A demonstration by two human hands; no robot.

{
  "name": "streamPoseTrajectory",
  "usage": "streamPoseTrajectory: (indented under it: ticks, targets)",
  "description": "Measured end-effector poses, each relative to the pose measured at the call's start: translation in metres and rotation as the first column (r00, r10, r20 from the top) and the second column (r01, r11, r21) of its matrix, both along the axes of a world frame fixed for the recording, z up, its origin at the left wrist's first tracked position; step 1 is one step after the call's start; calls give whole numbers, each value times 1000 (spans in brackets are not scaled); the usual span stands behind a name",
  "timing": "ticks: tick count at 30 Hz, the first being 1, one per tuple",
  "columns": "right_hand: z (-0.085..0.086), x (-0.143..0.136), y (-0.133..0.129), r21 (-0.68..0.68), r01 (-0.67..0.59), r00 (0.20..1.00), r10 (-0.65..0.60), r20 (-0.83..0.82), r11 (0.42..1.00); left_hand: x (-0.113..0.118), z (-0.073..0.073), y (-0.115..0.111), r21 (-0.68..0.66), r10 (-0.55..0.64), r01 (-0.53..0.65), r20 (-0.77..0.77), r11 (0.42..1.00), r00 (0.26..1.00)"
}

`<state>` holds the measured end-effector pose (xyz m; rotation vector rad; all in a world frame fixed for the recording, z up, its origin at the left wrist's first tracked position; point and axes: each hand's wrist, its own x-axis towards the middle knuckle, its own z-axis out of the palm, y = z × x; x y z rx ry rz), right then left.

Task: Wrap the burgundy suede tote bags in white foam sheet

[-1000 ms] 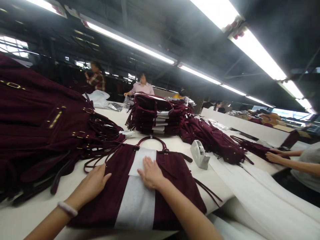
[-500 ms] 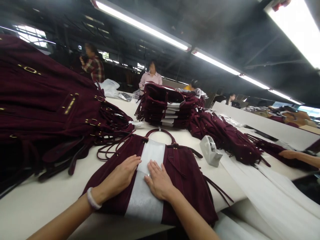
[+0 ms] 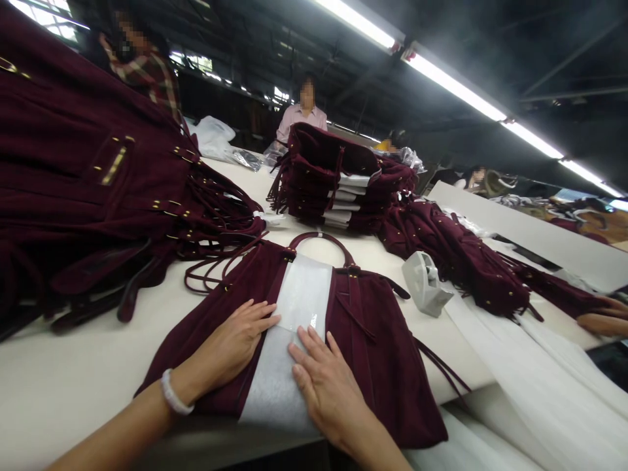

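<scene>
A maroon bag (image 3: 392,353) lies flat on the cream table in front of me, its looped handle pointing away. Down its middle runs a white paper band (image 3: 304,288), with a small shiny patch near where the paper overlaps. My left hand (image 3: 233,343) lies flat at the band's left edge, fingers spread over bag and paper. Resting on the lower right part of the band is my right hand (image 3: 328,383), its fingers apart. Neither hand grips anything. A grey tape dispenser (image 3: 426,284) stands to the right of the bag.
Maroon bags are piled high at left (image 3: 88,170). Beyond the handle is a stack of banded bags (image 3: 338,183), with more bags (image 3: 456,261) to its right. White sheets (image 3: 544,373) hang at the right edge. Another person's hand (image 3: 603,317) touches a bag; several people stand behind.
The view has shifted and tilted. My right hand has slid slightly down the paper band, away from the handle. My left hand stays at the band's left edge, its fingers more spread.
</scene>
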<state>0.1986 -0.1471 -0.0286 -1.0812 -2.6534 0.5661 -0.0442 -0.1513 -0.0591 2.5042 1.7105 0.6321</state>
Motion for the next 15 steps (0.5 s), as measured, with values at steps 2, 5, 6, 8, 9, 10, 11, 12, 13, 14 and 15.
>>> streamPoseTrajectory:
  ticks: [2,5,6,8,9,10,11,12,13,14,15]
  targets:
    - [0,1,-4,14,-17,999,17,-46,1000,1,1,0,4,23,-23,13,1000,1000]
    - [3,7,-13,79,-37,989,48,-142,996,4,2,-4,38,54,-55,42,998,998]
    - [6,13,-16,136,-26,981,51,-185,990,4,4,-6,68,62,-65,55,996,997]
    - [13,31,-17,302,66,957,26,-290,951,2,10,-12,173,88,-102,91,980,992]
    - [18,44,-13,384,157,938,-15,-347,910,0,15,-14,235,115,-139,114,962,987]
    - [22,58,-7,443,270,915,-84,-395,855,-4,22,-15,288,162,-196,138,937,977]
    - [27,74,2,471,395,885,-188,-426,789,-10,28,-14,320,227,-266,153,910,962]
    - [32,89,13,471,517,842,-325,-431,715,-17,35,-12,328,311,-346,156,879,937]
    - [35,104,26,451,622,782,-483,-393,640,-24,42,-7,309,404,-427,139,850,904]
    - [39,117,40,420,703,706,-636,-313,574,-32,48,-1,263,488,-495,97,828,868]
    - [41,128,53,366,754,634,-750,-188,546,-39,53,8,191,553,-549,40,813,832]
